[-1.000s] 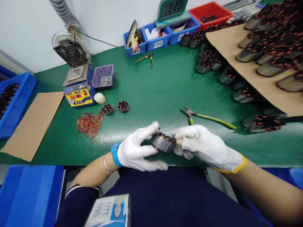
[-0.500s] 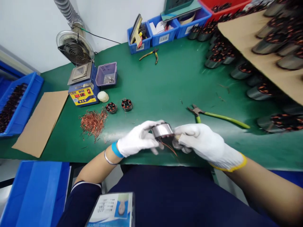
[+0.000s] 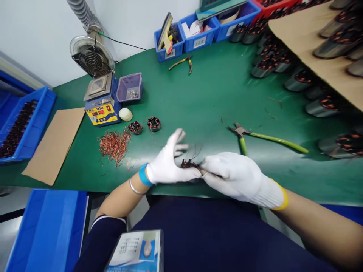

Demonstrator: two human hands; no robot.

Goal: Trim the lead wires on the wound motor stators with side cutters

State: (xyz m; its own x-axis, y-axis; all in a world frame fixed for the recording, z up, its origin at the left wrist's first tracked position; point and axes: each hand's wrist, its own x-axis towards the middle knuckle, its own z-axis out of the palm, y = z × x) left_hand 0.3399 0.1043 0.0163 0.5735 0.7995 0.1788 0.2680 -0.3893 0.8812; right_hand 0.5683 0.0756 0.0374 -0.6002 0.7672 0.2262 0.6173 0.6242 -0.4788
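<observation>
Gripping the wound coil [image 3: 190, 165] at lower centre of the frame, the right hand [image 3: 233, 174] is nearly closed on its right side. The left hand [image 3: 171, 163], thumb and fingers spread wide, meets its left side. Green-handled cutters [image 3: 265, 138] lie right of centre; copper clippings [image 3: 114, 146], left.

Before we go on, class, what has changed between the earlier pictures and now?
The wound ring has flipped: its wires, just now trailing toward the person, point away. The left hand has spread its fingers; the right hand keeps its grip. The green-handled cutters, copper clippings and two small rings stayed put.
</observation>
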